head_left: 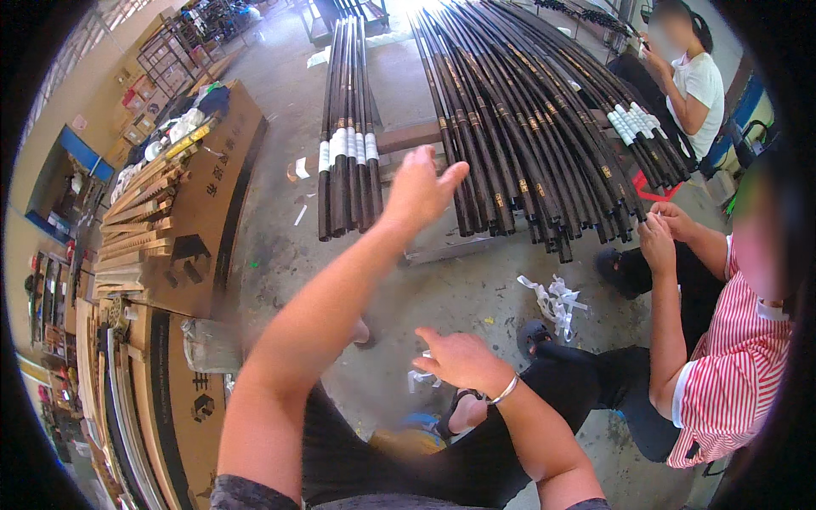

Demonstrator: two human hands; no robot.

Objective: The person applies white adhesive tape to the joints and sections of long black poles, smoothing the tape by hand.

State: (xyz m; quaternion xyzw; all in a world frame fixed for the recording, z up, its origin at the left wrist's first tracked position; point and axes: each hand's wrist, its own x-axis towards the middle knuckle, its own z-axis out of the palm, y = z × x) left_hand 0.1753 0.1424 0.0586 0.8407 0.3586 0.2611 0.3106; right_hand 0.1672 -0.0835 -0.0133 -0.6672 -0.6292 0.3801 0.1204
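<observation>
So the main thing here is a big fan of thin black rods with gold marks [510, 136], lying lengthwise away from the wearer, near ends jutting out over the floor. Just left of that fan is a smaller row of black rods [353, 187], each with a white band [347, 143] near its close end. More white-banded rods [636, 123] sit along the fan's right edge.

The left hand [422, 191] is in the gap at the fan's left edge, fingers loosely spread and nothing visible in them (can't tell if it's brushing a rod). The right hand [467, 361] is well short of the fan, over the lap, thumb and forefinger apart, no item I can see in it, silvery bracelet [504, 391] on the wrist.

What could go wrong, imo: the rods look loose and overlapping, so lifting one by its end could roll or drag its neighbours. A forearm bumping those overhanging ends could skew the fan, and rods rubbing together might scuff the bands.

Right of the fan's near ends, a co-worker in a red-striped shirt [735, 374] has both hands [659, 234] close by, so elbows could clash. Below the fan there's a heap of white strips [557, 306] (classic foot-tangler). Far left of it: wooden slats [136, 234] on a cardboard box [234, 161].
</observation>
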